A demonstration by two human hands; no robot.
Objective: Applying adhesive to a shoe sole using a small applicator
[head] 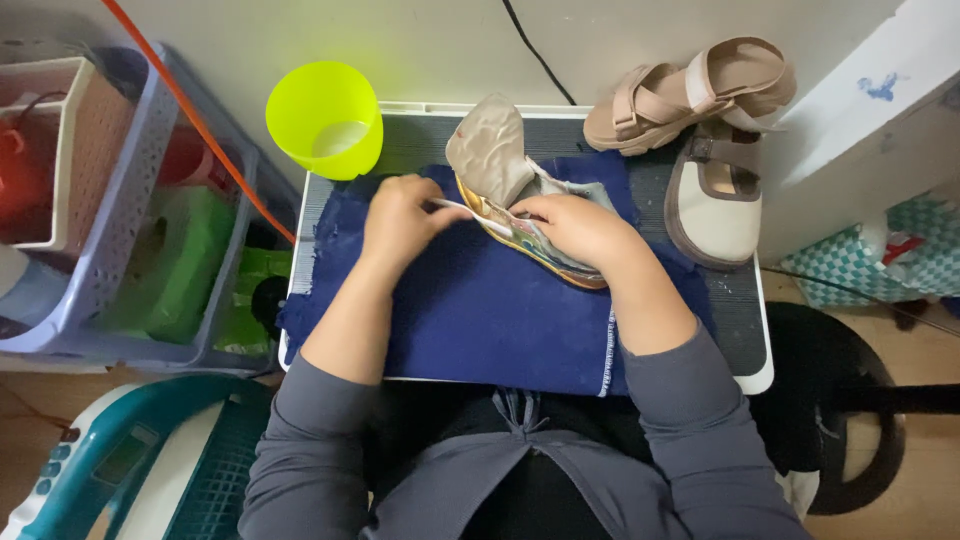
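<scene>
Shoe (pixel 520 215) lies on its side on the blue cloth (pixel 470 310), between both hands. Left hand (pixel 400 220) pinches a white lace (pixel 470 212) (fingers closed on it); right hand (pixel 575 228) presses curled over the shoe's upper, gripping it.

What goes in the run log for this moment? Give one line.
left hand: pinching white strip | right hand: pressing shoe on blue cloth | nearby: yellow cup, sandals
</scene>
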